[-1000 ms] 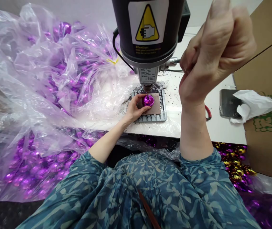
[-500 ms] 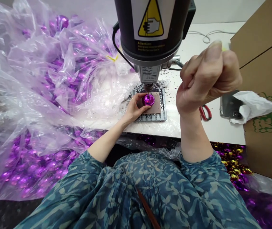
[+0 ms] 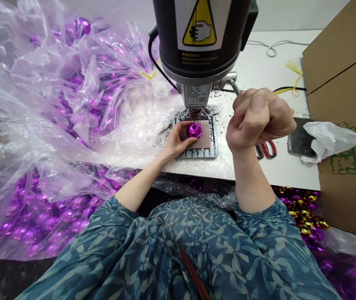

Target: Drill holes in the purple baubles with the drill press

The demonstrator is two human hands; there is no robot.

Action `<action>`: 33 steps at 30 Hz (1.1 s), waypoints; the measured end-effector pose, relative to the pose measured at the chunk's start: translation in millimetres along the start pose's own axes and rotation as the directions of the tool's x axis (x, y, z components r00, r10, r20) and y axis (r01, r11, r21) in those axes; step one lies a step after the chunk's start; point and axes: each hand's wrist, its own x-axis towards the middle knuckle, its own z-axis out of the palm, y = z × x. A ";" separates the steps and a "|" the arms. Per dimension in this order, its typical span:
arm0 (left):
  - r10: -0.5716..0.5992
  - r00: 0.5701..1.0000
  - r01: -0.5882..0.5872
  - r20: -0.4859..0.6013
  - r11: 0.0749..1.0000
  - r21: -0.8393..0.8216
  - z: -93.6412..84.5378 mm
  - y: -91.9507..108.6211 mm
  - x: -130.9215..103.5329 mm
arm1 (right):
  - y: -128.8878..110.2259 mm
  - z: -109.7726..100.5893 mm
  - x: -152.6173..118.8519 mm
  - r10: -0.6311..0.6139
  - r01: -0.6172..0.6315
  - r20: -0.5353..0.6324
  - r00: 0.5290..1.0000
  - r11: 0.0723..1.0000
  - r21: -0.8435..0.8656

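Observation:
My left hand (image 3: 178, 141) grips a shiny purple faceted ball (image 3: 195, 130) between thumb and fingers. The ball rests on a brown board (image 3: 205, 139), which lies on the slotted metal base (image 3: 214, 151) of a drill press (image 3: 199, 54). Right above the ball is the chuck (image 3: 195, 113); whether the bit touches the ball I cannot tell. My right hand (image 3: 260, 118) is closed around the end of the press's feed lever (image 3: 234, 86), to the right of the machine. Its fingers hide the lever's end.
A big clear bag of purple balls (image 3: 96, 104) fills the left side. On the right are red-handled scissors (image 3: 269, 149), a phone (image 3: 301, 139), a crumpled tissue (image 3: 330, 139) and a cardboard box (image 3: 346, 104). Dark shavings surround the base. Gold and purple balls (image 3: 305, 216) lie below the table's edge.
My right hand has come down and slightly left with the lever, uncovering a yellow tie and more of the scissors. My left hand and the ball have stayed in place.

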 end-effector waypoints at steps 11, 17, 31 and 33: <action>-0.051 0.999 0.050 -0.014 0.997 -0.054 1.9 4.0 0.3 | 5.4 -8.5 -15.8 -0.057 0.057 0.013 0.998 0.998 -0.010; -0.042 0.999 0.040 -0.029 0.998 -0.052 5.3 7.7 -0.3 | -17.2 36.5 37.1 0.073 -0.073 -0.005 0.997 0.997 -0.025; 0.440 0.843 -0.496 0.310 0.858 0.130 17.6 19.8 -128.4 | -21.7 60.3 87.9 0.416 -0.412 0.109 0.903 0.909 -0.061; 0.429 0.776 -0.548 0.462 0.821 0.159 19.2 22.7 -146.9 | -30.0 60.4 88.4 0.437 -0.433 0.147 0.887 0.899 -0.062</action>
